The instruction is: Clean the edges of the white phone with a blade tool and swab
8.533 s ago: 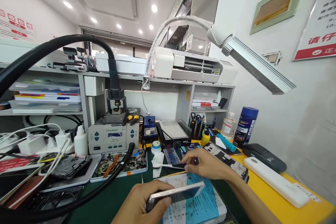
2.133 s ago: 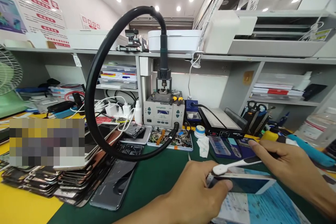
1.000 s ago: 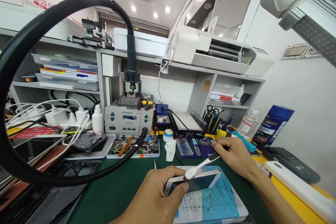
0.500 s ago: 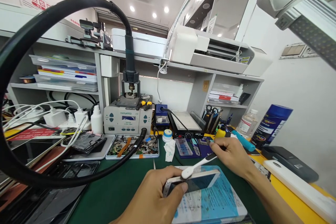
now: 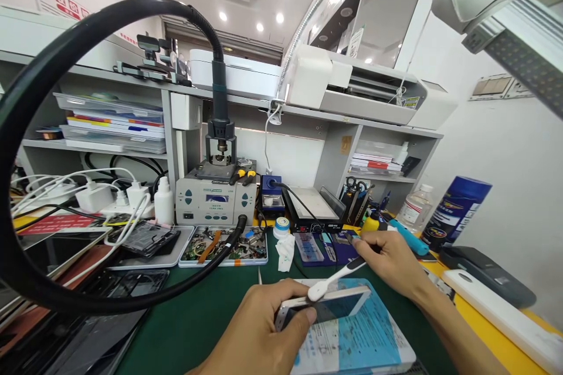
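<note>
My left hand [image 5: 264,334] is closed around the near end of a white-edged phone [image 5: 334,303], holding it on its long edge above a white box with a blue printed label [image 5: 352,343]. My right hand [image 5: 391,263] pinches the dark handle of a white toothbrush [image 5: 332,281]. The brush head rests on the phone's upper edge, close to my left thumb. Both hands are low in the middle of the view, over a green mat [image 5: 197,316].
A rework station [image 5: 215,200] with a looping black hose [image 5: 53,129] stands behind. Parts trays [image 5: 229,249], chargers and stacked phone screens [image 5: 65,281] lie left. A heating plate [image 5: 314,211], blue spray can [image 5: 457,211], bottle [image 5: 413,205] and desk lamp [image 5: 505,41] are right.
Over the last second the brush head has slid back and forth a little along the phone's upper edge. Earlier the camera swung left across the bench, then back.
</note>
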Tool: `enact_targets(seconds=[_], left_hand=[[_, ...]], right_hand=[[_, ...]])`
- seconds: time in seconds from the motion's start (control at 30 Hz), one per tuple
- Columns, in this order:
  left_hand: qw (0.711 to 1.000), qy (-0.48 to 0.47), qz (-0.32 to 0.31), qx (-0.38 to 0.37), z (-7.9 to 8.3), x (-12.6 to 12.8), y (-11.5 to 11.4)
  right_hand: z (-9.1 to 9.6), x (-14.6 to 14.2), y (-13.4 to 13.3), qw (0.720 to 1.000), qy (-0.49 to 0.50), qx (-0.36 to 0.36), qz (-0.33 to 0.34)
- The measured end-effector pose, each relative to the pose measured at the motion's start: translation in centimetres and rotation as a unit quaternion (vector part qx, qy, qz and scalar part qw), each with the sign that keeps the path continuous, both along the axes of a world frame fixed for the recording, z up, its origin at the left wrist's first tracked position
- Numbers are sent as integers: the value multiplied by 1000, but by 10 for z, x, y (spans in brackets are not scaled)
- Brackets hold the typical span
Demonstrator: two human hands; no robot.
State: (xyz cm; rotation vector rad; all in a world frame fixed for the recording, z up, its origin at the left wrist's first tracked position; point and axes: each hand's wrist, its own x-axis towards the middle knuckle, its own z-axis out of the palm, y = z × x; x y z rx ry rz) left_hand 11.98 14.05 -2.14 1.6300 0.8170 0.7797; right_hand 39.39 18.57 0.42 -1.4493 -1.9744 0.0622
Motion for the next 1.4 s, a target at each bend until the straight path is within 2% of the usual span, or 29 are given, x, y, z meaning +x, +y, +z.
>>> enact_targets(seconds=[0.2,0.43,0.67,0.87,1.1,1.3,1.4], left_hand=[[1000,4,-4,13,0,0,1],[1000,11,12,-19,-2,0,0],[1000,-3,-10,1,0,-1,1],[1000,-13,3,-22,1,0,-1],[1000,-14,-4,-2,0,1,1],[999,-7,1,-43,-2,0,0],[999,-6,-3,-32,-2,0,0]], right_hand=[[-6,-21,-4,1000,2,-4,21],[1,-3,0,1000,12,-2,-2],[-4,-21,-5,1000,24,-10,11],[4,-3,-2,999,34,-3,-13],[-2,-19,-6,1000,23,-5,10],[1,-5,-2,1000,15,-7,-8],[0,-7,-3,1000,13,-6,-7]])
